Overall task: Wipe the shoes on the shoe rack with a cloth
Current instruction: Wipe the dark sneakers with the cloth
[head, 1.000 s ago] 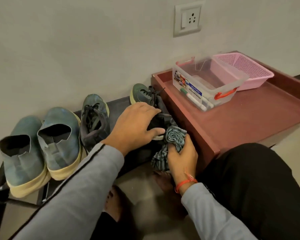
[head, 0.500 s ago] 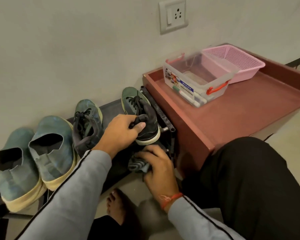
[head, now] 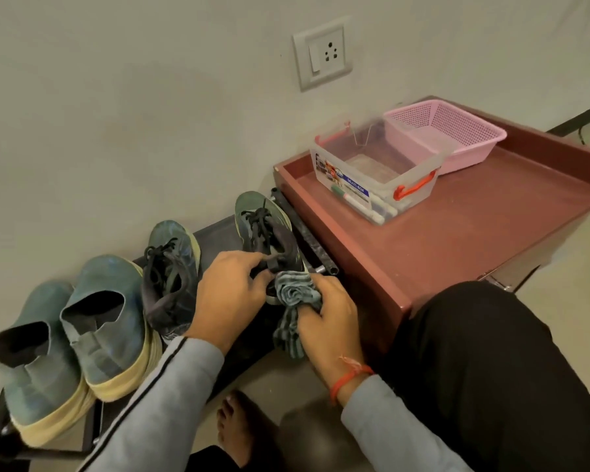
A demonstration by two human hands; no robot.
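To wipe the heel well, the laced sneaker (head: 266,233) wants pinning firmly while the cloth works in short strokes round the back — a loose hold would let it skid on the shoe rack (head: 218,229). The left hand (head: 229,294) grips that sneaker at its collar, fingers curled over the rim. The right hand (head: 327,321) clutches the striped cloth (head: 293,294), bunched and pressed against the heel just below the left fingertips — its tail hangs down. The sneaker stands at the rack's right end, beside the red-brown bench (head: 457,240).
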